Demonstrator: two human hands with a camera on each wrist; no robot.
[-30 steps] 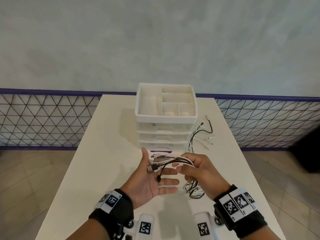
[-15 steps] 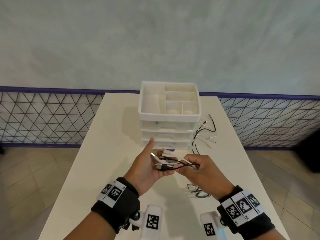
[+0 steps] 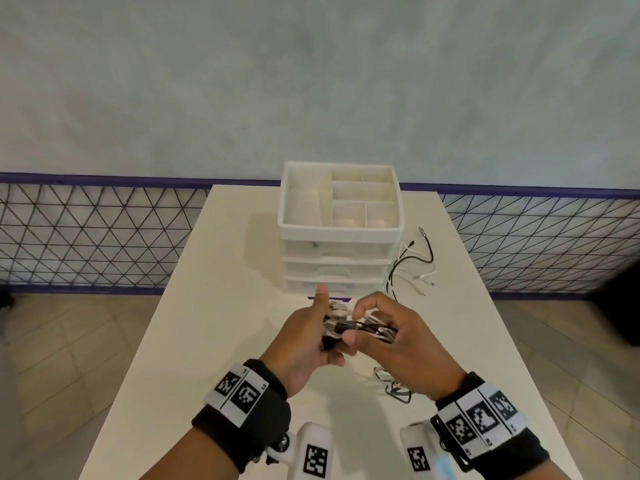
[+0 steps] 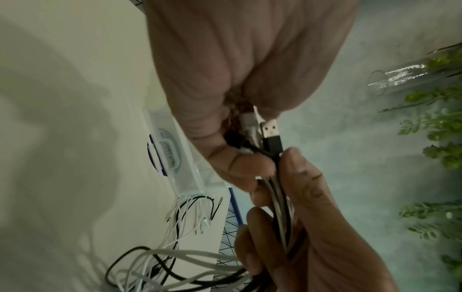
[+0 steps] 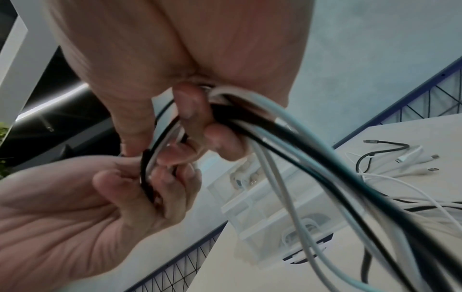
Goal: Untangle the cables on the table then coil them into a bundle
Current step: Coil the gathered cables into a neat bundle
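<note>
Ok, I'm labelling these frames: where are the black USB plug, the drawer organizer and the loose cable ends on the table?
black USB plug [image 4: 271, 132], left wrist view, metal tip.
drawer organizer [image 3: 341, 233], head view, front rim.
loose cable ends [image 3: 423, 276], head view, white connector.

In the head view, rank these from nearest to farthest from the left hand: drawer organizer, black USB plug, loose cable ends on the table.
1. black USB plug, held in the left hand.
2. drawer organizer, just beyond.
3. loose cable ends, far right.

Black and white cables [image 3: 360, 329], bunched
</note>
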